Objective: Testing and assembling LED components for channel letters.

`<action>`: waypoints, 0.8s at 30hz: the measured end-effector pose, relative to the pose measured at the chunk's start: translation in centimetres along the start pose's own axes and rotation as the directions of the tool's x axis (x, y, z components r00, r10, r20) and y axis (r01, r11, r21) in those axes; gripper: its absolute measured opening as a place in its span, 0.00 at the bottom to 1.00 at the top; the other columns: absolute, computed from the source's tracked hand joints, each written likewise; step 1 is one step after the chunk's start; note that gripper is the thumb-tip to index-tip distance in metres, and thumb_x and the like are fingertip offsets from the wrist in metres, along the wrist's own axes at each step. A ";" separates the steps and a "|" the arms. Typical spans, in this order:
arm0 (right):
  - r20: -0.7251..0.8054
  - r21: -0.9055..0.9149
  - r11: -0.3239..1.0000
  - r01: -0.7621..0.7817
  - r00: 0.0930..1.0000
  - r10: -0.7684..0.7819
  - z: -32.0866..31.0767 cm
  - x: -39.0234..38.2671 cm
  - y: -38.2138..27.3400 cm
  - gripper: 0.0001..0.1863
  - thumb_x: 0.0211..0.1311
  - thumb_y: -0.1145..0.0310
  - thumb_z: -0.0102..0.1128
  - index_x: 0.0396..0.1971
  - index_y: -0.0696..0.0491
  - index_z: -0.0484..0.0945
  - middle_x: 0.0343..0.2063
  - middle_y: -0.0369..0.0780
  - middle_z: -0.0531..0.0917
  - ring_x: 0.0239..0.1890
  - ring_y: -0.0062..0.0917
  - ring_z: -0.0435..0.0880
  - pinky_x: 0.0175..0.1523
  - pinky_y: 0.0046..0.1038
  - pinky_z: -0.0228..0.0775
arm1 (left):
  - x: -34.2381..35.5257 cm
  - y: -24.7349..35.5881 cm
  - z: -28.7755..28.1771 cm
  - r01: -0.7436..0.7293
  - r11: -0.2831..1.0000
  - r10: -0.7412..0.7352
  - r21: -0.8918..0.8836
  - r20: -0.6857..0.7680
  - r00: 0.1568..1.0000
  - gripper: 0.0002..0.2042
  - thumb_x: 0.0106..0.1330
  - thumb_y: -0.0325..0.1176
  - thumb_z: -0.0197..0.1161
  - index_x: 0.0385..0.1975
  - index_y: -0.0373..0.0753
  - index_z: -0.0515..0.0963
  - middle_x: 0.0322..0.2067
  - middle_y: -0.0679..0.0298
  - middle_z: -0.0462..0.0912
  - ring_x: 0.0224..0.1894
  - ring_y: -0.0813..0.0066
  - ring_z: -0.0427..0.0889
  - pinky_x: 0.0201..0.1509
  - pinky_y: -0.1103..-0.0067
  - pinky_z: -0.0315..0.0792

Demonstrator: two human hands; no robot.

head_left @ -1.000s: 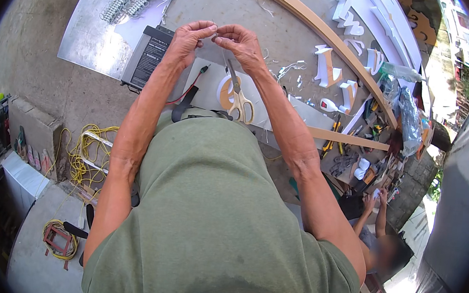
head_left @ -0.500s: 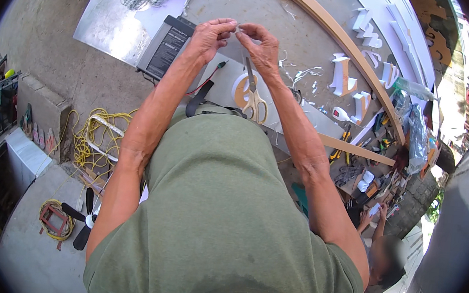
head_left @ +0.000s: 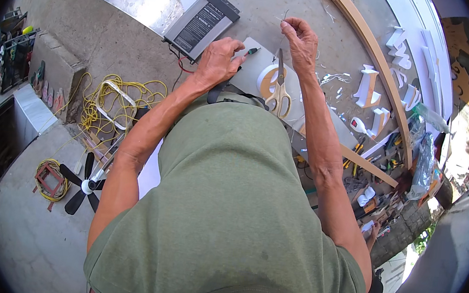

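My right hand (head_left: 302, 43) is raised over the floor, thumb and fingertips pinched on a thin wire (head_left: 286, 13) whose ends stick out. My left hand (head_left: 217, 63) is lower, with bent fingers and the thumb apart from the index finger, close to a green-and-black cable connector (head_left: 252, 51). Whether it touches the connector's cable is hidden. Between the hands, scissors (head_left: 279, 94) with cream handles hang at my front beside a roll of tape (head_left: 265, 81). A flat grey panel (head_left: 245, 78) lies beneath them.
Beyond my left hand is a grey box-shaped power unit (head_left: 201, 23). White cut letter pieces (head_left: 368, 87) and a curved brown strip (head_left: 390, 82) lie to the right. Tangled yellow cord (head_left: 109, 103) and a black fan (head_left: 88, 186) are at left. A co-worker's hand (head_left: 372, 236) shows lower right.
My hands have parted. The left came down toward the connector, while the right stays raised, pinching the wire. The view shifted, moving the surroundings rightward and up.
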State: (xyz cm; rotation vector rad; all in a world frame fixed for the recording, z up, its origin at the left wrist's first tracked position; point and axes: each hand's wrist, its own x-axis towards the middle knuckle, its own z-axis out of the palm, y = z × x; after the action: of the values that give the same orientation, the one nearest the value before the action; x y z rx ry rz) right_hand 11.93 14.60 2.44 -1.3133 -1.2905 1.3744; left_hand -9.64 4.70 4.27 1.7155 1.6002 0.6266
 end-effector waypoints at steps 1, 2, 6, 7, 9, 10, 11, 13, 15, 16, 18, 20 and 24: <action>0.010 -0.001 1.000 0.000 1.000 0.000 -0.1 0.1 0.1 0.10 0.64 0.67 0.69 0.40 0.58 0.85 0.31 0.34 0.85 0.34 0.16 0.81 0.43 0.21 0.74 | 0.0 0.1 0.5 0.007 1.000 -0.007 -0.001 -0.007 1.000 0.15 0.59 0.33 0.71 0.43 0.32 0.83 0.36 0.55 0.84 0.35 0.61 0.84 0.42 0.70 0.77; 0.021 0.029 1.000 -0.009 1.000 0.009 -0.1 0.2 0.1 0.10 0.64 0.68 0.69 0.39 0.58 0.84 0.30 0.34 0.84 0.34 0.17 0.81 0.43 0.21 0.74 | 0.1 0.3 1.1 -0.015 0.997 0.017 0.082 -0.021 1.000 0.16 0.58 0.34 0.72 0.43 0.33 0.82 0.36 0.55 0.84 0.38 0.59 0.84 0.43 0.68 0.77; 0.101 0.107 0.992 -0.074 0.993 0.064 -0.5 0.5 0.0 0.09 0.64 0.70 0.67 0.38 0.61 0.83 0.29 0.36 0.83 0.31 0.18 0.80 0.40 0.22 0.73 | 1.4 0.6 3.1 -0.053 0.975 0.062 0.218 -0.032 0.998 0.15 0.55 0.35 0.73 0.39 0.36 0.81 0.35 0.55 0.81 0.41 0.54 0.81 0.45 0.64 0.75; 0.105 0.104 0.992 -0.075 0.992 0.064 -0.5 0.5 0.0 0.09 0.64 0.70 0.67 0.38 0.61 0.83 0.29 0.36 0.83 0.31 0.18 0.80 0.40 0.22 0.73 | 1.6 0.5 3.4 -0.076 0.965 0.089 0.251 -0.039 0.995 0.12 0.54 0.34 0.74 0.33 0.37 0.80 0.34 0.54 0.80 0.41 0.54 0.81 0.44 0.63 0.75; 0.144 0.178 0.978 -0.113 0.986 0.088 -0.5 0.6 0.1 0.10 0.64 0.72 0.66 0.41 0.61 0.83 0.29 0.36 0.84 0.30 0.18 0.80 0.39 0.22 0.72 | 1.6 0.0 4.0 -0.075 0.963 0.091 0.259 -0.051 0.995 0.12 0.54 0.34 0.74 0.33 0.37 0.81 0.34 0.55 0.80 0.41 0.54 0.81 0.44 0.63 0.75; 0.145 0.177 0.978 -0.112 0.986 0.087 -0.4 0.6 -0.1 0.10 0.64 0.72 0.66 0.41 0.61 0.83 0.29 0.36 0.84 0.30 0.18 0.80 0.39 0.22 0.72 | 1.6 0.0 4.1 -0.078 0.960 0.097 0.269 -0.059 0.994 0.12 0.54 0.34 0.74 0.33 0.37 0.81 0.34 0.55 0.80 0.41 0.55 0.81 0.44 0.63 0.75; 0.146 0.185 0.976 -0.113 0.985 0.086 -0.3 0.6 -0.3 0.11 0.64 0.72 0.66 0.42 0.61 0.83 0.30 0.37 0.84 0.30 0.18 0.80 0.39 0.23 0.73 | 1.5 -0.1 4.1 -0.077 0.960 0.097 0.269 -0.060 0.993 0.12 0.54 0.34 0.74 0.33 0.37 0.81 0.34 0.55 0.80 0.41 0.55 0.81 0.44 0.63 0.75; 0.146 0.193 0.974 -0.118 0.985 0.091 -0.2 0.6 -0.5 0.12 0.64 0.72 0.67 0.44 0.62 0.84 0.30 0.37 0.84 0.30 0.19 0.80 0.40 0.23 0.73 | 1.3 0.0 3.6 -0.042 0.981 0.060 0.189 -0.091 0.994 0.12 0.57 0.35 0.72 0.38 0.37 0.84 0.31 0.56 0.82 0.35 0.56 0.83 0.40 0.66 0.76; 0.149 0.161 0.980 -0.113 0.985 0.089 -0.4 0.6 -0.4 0.13 0.63 0.71 0.68 0.45 0.61 0.85 0.30 0.37 0.85 0.31 0.19 0.79 0.40 0.22 0.73 | 1.0 0.4 2.8 0.014 0.995 -0.005 0.102 -0.083 0.997 0.12 0.58 0.33 0.72 0.39 0.36 0.84 0.31 0.57 0.84 0.34 0.61 0.84 0.40 0.70 0.77; 0.146 0.163 0.980 -0.113 0.985 0.090 -0.4 0.6 -0.5 0.13 0.63 0.71 0.68 0.45 0.61 0.85 0.30 0.37 0.85 0.31 0.19 0.79 0.40 0.22 0.73 | 0.9 0.7 2.3 0.063 0.998 -0.061 0.018 -0.078 0.995 0.11 0.59 0.32 0.72 0.40 0.35 0.84 0.31 0.58 0.87 0.32 0.66 0.86 0.39 0.74 0.78; 0.161 0.221 0.965 -0.139 0.981 0.105 -0.4 0.5 -0.7 0.13 0.63 0.71 0.69 0.45 0.61 0.86 0.30 0.36 0.85 0.32 0.18 0.79 0.41 0.22 0.73 | 0.6 0.6 1.3 0.154 0.964 -0.168 -0.218 -0.050 0.984 0.12 0.61 0.31 0.73 0.41 0.34 0.84 0.33 0.60 0.88 0.33 0.73 0.86 0.39 0.78 0.78; 0.167 0.220 0.964 -0.150 0.979 0.114 -0.1 0.1 -1.4 0.13 0.63 0.69 0.69 0.43 0.61 0.86 0.30 0.35 0.85 0.32 0.18 0.79 0.40 0.22 0.73 | 0.4 0.5 0.0 0.296 0.802 -0.318 -0.519 0.047 0.947 0.13 0.62 0.29 0.74 0.44 0.33 0.84 0.36 0.66 0.88 0.37 0.84 0.84 0.43 0.84 0.78; 0.230 0.096 0.988 -0.118 0.969 0.093 0.0 -0.6 -1.8 0.14 0.64 0.62 0.69 0.38 0.58 0.86 0.28 0.33 0.83 0.31 0.16 0.78 0.39 0.21 0.71 | -0.1 0.2 -1.7 0.301 0.664 -0.342 -0.685 0.079 0.936 0.14 0.61 0.28 0.75 0.46 0.34 0.84 0.35 0.67 0.87 0.38 0.83 0.82 0.46 0.85 0.77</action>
State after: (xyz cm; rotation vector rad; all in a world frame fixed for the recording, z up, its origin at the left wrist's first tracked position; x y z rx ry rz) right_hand 11.87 14.27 4.28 -1.1925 -1.2876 1.6845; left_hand -10.84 4.91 5.51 0.8354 1.3980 0.9458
